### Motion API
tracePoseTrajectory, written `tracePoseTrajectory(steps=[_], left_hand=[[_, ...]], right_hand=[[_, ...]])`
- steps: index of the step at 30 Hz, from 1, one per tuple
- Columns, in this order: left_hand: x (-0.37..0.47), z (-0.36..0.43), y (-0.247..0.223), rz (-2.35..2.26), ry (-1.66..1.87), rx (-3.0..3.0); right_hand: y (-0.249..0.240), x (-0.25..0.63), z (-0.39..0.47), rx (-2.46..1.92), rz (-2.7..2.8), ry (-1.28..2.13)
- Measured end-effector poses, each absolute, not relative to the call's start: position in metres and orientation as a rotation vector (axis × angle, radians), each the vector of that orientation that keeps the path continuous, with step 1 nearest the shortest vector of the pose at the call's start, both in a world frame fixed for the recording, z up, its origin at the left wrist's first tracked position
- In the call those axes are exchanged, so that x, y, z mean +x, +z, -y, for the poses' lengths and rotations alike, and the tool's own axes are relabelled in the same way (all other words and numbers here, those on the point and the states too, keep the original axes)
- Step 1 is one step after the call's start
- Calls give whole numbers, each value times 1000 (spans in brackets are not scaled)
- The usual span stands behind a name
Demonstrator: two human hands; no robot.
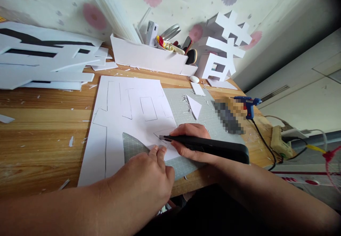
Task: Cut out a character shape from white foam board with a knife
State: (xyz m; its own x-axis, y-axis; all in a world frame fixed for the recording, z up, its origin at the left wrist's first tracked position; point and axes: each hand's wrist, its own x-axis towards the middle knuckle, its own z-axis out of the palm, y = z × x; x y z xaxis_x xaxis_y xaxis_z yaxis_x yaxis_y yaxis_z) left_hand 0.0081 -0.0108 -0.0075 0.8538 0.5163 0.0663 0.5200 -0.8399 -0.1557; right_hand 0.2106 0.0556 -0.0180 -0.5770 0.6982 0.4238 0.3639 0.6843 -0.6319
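Observation:
A white foam sheet (125, 111) with cut lines lies over a grey cutting mat (183, 102) on the wooden desk (39, 122). My right hand (190, 141) is shut on a black utility knife (213, 147), its blade tip touching the sheet near a cut-out gap where the mat shows. My left hand (144, 181) presses its fingertips flat on the sheet just left of the blade. A loose white triangle (195, 106) rests on the mat behind the knife.
White cut-out letter pieces (39, 62) are stacked at the left. A white box of tools (149, 56) and a standing white foam character (223, 47) are at the back. A blue glue gun (247, 104) with cord and a power strip (279, 141) lie at the right edge.

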Motion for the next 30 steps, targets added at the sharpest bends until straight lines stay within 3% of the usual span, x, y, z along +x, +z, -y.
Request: tracePoseTrajectory(steps=[23, 30], left_hand=[[5, 10, -9, 800, -166, -2814], [8, 7, -3, 821, 8, -2869]], right_hand=[[-13, 234, -51, -741, 2340, 664], [-8, 242, -49, -699, 2378, 646]])
